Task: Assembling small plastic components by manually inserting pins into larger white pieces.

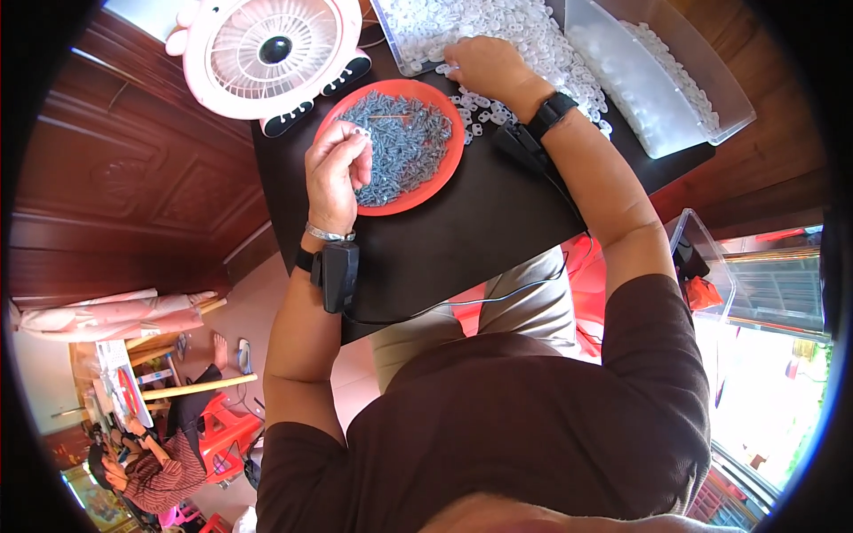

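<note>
Red plate of grey screws, white plastic pieces, black table, pink fan

Small grey screws are heaped in a red plate; small white plastic pieces are scattered just beyond it.

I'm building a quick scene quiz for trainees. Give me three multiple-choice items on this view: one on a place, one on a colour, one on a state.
1. Where does the right hand rest?
A. on the loose pile of small white plastic pieces
B. on the fan
C. in the lap

2. What colour is the round plate of small grey metal screws?
A. blue
B. red-orange
C. green

3. How is the left hand?
A. flat on the black table
B. raised, pinching a small white piece
C. gripping the fan

Answers: 1 A, its fingers lie among the pieces; 2 B, the rim shows red-orange; 3 B, its fingertips pinch the piece above the plate.
</note>
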Action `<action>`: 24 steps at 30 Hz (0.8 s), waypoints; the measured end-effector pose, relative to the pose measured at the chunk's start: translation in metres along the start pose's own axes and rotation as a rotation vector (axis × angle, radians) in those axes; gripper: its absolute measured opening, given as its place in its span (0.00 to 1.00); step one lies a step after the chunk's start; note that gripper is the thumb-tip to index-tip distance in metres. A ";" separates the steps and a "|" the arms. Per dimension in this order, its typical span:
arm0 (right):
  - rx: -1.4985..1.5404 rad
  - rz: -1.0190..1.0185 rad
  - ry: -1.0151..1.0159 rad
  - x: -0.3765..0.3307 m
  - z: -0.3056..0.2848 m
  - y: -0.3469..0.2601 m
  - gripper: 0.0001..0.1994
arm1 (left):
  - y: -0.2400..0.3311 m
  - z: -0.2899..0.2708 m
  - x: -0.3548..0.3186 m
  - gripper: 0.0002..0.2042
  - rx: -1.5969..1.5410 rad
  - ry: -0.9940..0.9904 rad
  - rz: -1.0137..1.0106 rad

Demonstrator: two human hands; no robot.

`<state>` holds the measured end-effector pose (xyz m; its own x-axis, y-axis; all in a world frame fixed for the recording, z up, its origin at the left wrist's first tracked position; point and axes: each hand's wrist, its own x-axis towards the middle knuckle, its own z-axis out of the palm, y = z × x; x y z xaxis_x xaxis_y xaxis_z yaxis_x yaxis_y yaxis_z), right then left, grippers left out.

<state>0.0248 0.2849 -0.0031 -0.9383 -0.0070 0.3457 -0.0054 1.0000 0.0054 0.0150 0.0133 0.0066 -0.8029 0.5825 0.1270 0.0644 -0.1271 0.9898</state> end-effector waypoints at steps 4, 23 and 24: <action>-0.022 -0.011 0.013 0.000 0.004 0.000 0.08 | -0.004 -0.004 0.002 0.06 -0.168 -0.008 0.077; 1.394 -0.053 -0.253 -0.013 -0.036 -0.080 0.07 | 0.006 -0.001 -0.007 0.07 -0.225 -0.034 0.018; 1.404 -0.075 -0.257 -0.014 -0.037 -0.084 0.08 | 0.008 0.000 -0.006 0.07 -0.230 -0.051 0.007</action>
<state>0.0507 0.2011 0.0261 -0.9552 -0.2102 0.2086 -0.2462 0.1723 -0.9538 0.0206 0.0088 0.0138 -0.7716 0.6197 0.1431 -0.0713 -0.3079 0.9487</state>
